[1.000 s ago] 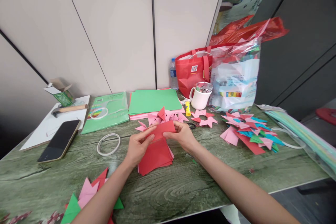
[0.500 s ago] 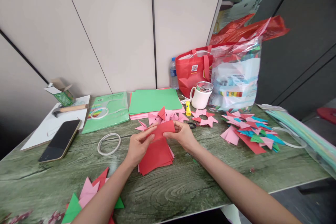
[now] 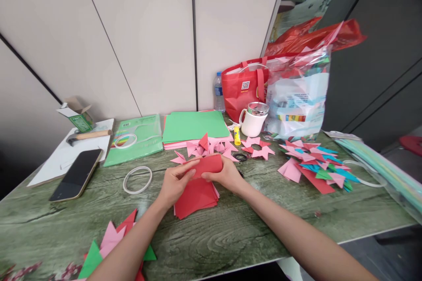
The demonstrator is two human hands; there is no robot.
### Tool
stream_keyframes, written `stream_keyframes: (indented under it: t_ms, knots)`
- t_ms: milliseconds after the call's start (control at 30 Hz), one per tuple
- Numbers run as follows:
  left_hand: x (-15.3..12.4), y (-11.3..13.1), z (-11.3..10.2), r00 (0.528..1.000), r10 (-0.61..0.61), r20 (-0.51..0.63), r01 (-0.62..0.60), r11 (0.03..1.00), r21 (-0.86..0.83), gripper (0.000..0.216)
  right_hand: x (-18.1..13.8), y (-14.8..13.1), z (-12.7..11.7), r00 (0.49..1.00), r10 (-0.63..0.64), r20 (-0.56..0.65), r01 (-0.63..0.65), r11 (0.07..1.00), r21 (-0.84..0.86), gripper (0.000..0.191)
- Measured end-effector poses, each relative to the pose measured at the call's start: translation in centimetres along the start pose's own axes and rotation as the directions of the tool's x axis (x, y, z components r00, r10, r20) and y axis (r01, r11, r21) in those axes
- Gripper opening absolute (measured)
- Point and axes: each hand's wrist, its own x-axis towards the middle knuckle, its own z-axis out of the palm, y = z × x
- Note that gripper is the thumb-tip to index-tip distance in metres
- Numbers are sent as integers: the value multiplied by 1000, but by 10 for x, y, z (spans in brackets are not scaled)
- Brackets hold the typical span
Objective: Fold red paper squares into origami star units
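Between my two hands is a folded piece of red paper [image 3: 208, 166], raised over a stack of red paper sheets [image 3: 195, 199] with pink edges showing at its side. My left hand [image 3: 177, 182] pinches the paper's left end, thumb in front and fingers behind. My right hand [image 3: 229, 175] grips the right end, its thumb lying along the lower edge. Just behind the hands lie folded pink paper pieces [image 3: 216, 145] with one red piece among them.
A white mug [image 3: 253, 124], a glue stick [image 3: 237, 136] and a red bag [image 3: 235, 92] stand at the back. Green sheets [image 3: 198, 126], a phone [image 3: 76, 174], a hammer [image 3: 94, 135] and a white ring [image 3: 137, 180] lie leftward. Folded colored papers [image 3: 316, 162] sit right.
My right thumb has slid left along the paper's lower edge, and the right hand has closed further round its end. The left hand stays nearly where it was.
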Motion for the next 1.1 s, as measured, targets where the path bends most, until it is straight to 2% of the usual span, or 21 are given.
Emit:
stream_keyframes:
  t_ms: [133,333,667,800,900,1000,1100]
  knots:
    - [0,-1,0,1000,-13,-2,13,1000,-9,28,1,0,-1,996,69,48,-73,994,80,44]
    - [3,-6,-2,999,-20,-34,19,1000,-25,31,3,-1,-5,987,73,146,-103,973,206,42]
    - [6,-19,-5,997,-49,-64,45,996,-71,34,9,2,-8,974,118,193,-175,936,307,49]
    - [7,-21,-6,994,-62,-85,53,993,-102,34,9,1,-9,977,142,156,-187,926,327,50]
    - [7,-22,-7,994,-61,-95,50,993,-108,35,9,2,-10,979,170,112,-197,931,309,43]
    - [8,-23,-8,993,-63,-99,51,992,-115,35,9,4,-10,979,172,110,-198,931,306,38]
    - [7,-22,-8,993,-73,-89,62,991,-115,34,8,2,-8,980,153,128,-186,935,303,43]
